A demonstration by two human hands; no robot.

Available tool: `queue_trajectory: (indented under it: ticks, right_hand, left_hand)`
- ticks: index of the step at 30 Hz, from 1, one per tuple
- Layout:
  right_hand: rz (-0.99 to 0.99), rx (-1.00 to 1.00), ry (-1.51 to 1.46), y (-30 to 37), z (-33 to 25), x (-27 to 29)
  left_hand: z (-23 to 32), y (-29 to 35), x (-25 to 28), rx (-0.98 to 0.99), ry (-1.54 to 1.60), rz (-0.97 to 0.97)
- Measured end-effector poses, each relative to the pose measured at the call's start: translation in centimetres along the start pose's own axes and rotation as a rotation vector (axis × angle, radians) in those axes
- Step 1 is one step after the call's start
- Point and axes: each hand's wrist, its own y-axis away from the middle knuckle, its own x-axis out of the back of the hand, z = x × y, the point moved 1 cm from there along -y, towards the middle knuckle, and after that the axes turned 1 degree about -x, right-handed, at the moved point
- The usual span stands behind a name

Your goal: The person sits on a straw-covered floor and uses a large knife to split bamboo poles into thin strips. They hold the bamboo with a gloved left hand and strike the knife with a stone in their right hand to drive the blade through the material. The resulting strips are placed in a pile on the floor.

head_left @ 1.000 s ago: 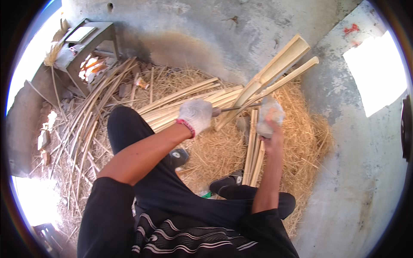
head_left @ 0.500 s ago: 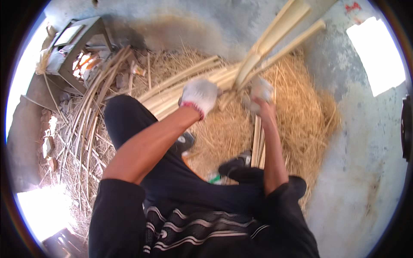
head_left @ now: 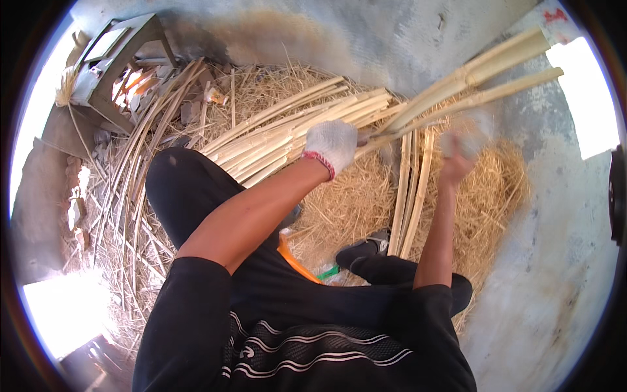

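Observation:
My left hand (head_left: 332, 145), in a white knit glove with a red cuff, is closed around a small dark tool (head_left: 363, 140) whose kind I cannot make out. Its end meets the near end of a bamboo pole split in two. The wide half (head_left: 467, 77) and the narrow half (head_left: 499, 91) spread apart toward the wall at upper right. My right hand (head_left: 465, 145), also gloved, is smeared by motion below the narrow half; its fingers do not show clearly. Left of the split, many pale bamboo strips (head_left: 281, 140) lie side by side.
Upright bamboo strips (head_left: 410, 196) rest beside my shoe (head_left: 366, 250). Straw-like shavings (head_left: 496, 189) heap against the bluish wall (head_left: 562, 248). Long thin canes (head_left: 134, 170) and a worn wooden stool (head_left: 121, 65) are at left. Orange (head_left: 297, 261) and green (head_left: 328, 273) pieces show between my legs.
The split bamboo has swung down to the right, its halves now lower against the wall. My right hand has moved right, away from the split; my left hand has shifted slightly right.

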Motion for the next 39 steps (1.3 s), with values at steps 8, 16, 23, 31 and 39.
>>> queue_trajectory:
  ticks: [8, 16, 23, 31, 39]
  right_hand:
    - [-0.384, -0.566, -0.051, -1.3, -3.1, -0.4]
    - [0.153, 0.426, -0.243, -4.8, -2.2, 0.2]
    - [-0.408, -0.652, -0.121, -1.7, -0.9, -2.3]
    - [0.211, 0.505, -0.373, -5.7, -6.6, -1.9]
    - [-0.339, -0.538, -0.263, -1.9, -1.7, -2.2]
  left_hand:
    - [-3.1, -2.2, -3.2, 0.164, 0.003, 0.022]
    - [-2.8, -3.4, -4.9, 0.072, -0.044, 0.005]
    - [-3.6, -2.4, -3.6, 0.198, -0.087, -0.079]
    - [-5.2, -2.7, -4.1, 0.152, -0.024, -0.006]
    - [-5.0, -5.8, -10.1, 0.033, -0.157, 0.028]
